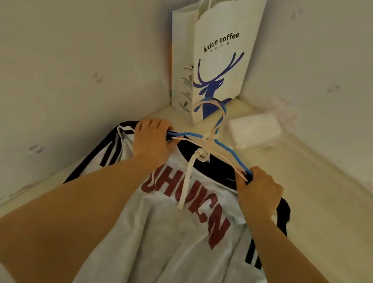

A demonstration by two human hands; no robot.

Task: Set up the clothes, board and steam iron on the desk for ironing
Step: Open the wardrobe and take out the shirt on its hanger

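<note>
Both hands are gripping a bundle of clothes on hangers over the corner of a pale tabletop. The left hand is curling its fingers around the left end of the hangers, with the cloth bunched under its palm. The right hand is wrapping around the right end in the same way, where the blue and pink wires are running into its fist.

The blue hanger and the pink hanger are lying together, their hooks pointing away from the person toward the corner of the wall. A white cord is knotted at the neck of the hangers and is trailing down across the cloth.

The top garment is a white shirt with dark red block letters across it, and it is spreading from the hangers toward the bottom of the view. Under it, a dark garment with white stripes is showing at the left edge and again near the right forearm.

A white paper bag with a blue deer and the words "luckin coffee" is standing upright in the corner, just beyond the hooks. A pack of tissues in clear wrap is lying on the tabletop to the right of the bag, against the wall.
</note>
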